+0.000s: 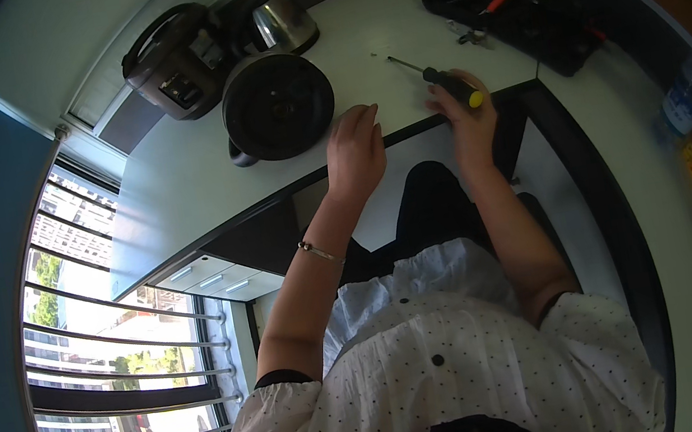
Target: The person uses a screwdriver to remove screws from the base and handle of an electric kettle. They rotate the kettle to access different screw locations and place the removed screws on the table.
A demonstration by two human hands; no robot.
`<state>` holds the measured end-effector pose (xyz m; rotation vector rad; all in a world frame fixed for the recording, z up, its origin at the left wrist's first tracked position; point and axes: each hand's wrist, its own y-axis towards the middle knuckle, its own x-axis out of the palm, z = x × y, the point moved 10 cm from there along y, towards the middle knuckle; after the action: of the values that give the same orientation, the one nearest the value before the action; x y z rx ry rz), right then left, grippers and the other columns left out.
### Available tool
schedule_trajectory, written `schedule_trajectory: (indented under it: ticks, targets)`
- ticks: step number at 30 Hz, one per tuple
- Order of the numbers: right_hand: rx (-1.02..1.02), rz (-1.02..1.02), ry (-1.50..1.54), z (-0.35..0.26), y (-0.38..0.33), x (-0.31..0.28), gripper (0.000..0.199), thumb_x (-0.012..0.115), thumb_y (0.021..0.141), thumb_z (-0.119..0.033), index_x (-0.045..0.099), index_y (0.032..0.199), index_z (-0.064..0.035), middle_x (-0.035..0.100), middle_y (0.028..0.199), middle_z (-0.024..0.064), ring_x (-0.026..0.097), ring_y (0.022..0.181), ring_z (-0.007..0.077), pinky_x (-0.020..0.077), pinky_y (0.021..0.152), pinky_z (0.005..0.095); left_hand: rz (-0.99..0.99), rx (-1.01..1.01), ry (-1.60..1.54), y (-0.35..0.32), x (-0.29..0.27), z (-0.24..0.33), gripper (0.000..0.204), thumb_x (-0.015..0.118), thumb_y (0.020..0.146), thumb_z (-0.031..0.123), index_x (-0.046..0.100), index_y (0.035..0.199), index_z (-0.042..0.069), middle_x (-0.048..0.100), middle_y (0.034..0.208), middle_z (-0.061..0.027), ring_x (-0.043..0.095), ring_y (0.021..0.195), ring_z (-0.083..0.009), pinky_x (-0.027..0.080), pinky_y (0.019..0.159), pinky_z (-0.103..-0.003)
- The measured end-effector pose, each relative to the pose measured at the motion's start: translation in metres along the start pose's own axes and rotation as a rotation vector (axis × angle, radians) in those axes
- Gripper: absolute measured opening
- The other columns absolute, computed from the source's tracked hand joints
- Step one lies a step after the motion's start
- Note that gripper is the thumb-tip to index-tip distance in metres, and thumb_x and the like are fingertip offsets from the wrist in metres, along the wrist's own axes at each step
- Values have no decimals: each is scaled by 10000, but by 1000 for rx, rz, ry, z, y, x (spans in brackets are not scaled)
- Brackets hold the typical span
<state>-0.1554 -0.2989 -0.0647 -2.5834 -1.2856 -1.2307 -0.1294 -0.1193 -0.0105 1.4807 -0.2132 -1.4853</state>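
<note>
At the center right of the frame, the right hand (464, 109) closes around the black handle of a screwdriver (444, 82), fingers wrapped over the grip, its yellow butt cap showing at the thumb side. The thin shaft runs up and to the left from the hand, lying low over the white desk (176, 185), its tip near the frame's upper middle with bare desktop around it.

Just left of it, the left hand (355, 152) lies palm down at the desk's near edge, fingers together and loosely curved, holding nothing; a thin bracelet (319, 252) circles that wrist. The fingertips sit close to an electric kettle (277, 105) lying on its side, its round black base turned toward the camera; whether they touch cannot be told.

Behind the kettle, at the upper left of the frame, stand a dark rice cooker (176, 61) and a shiny steel kettle (283, 20), close against each other near the desk's far edge. A black tool case (525, 17) lies open at the upper right, well apart from the hands, with an open stretch of desktop between it and the screwdriver. A plastic bottle (689, 87) lies at the far right. Barred window (112, 347) fills the lower left.
</note>
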Motion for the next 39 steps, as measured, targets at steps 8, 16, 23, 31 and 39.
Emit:
schedule_trajectory:
  ticks: [8, 16, 23, 31, 39]
  targets:
    - [40, 68, 7, -3, -2, -7, 403, 667, 808, -23, 485, 1164, 29, 569, 1064, 166, 631, 909, 218, 576, 753, 307, -220, 1, 190, 54, 90, -31, 482, 517, 828, 125, 446, 1266, -64, 459, 1314, -200, 440, 1224, -328, 364, 1028, -410]
    - [-34, 143, -50, -22, -8, -16, 377, 645, 830, -35, 483, 1162, 37, 595, 1004, 176, 640, 892, 228, 576, 711, 310, -472, -198, 212, 73, 135, -74, 556, 398, 895, 247, 326, 1348, -67, 322, 1416, -220, 320, 1316, -328, 243, 1092, -468]
    - [-310, 113, -171, -77, -26, -2, 300, 590, 850, -18, 488, 1123, 54, 582, 999, 177, 638, 843, 214, 575, 693, 313, -399, -268, 280, 82, 124, -77, 566, 478, 885, 233, 340, 1312, -111, 300, 1423, -229, 268, 1338, -356, 212, 1108, -452]
    - [-388, 103, -196, -88, -36, 1, 285, 576, 839, -18, 501, 1100, 68, 610, 948, 202, 652, 785, 232, 567, 687, 306, -67, -110, -183, 42, 41, -19, 401, 549, 829, 77, 494, 1200, -65, 512, 1205, -236, 481, 1119, -391, 376, 1006, -423]
    - [-409, -95, -141, -75, -62, 21, 301, 565, 816, 5, 493, 1108, 13, 564, 1081, 224, 632, 767, 233, 576, 645, 340, 64, -355, -666, -15, 0, -35, 328, 559, 884, 124, 557, 1153, -63, 627, 920, -165, 634, 837, -241, 503, 714, -305]
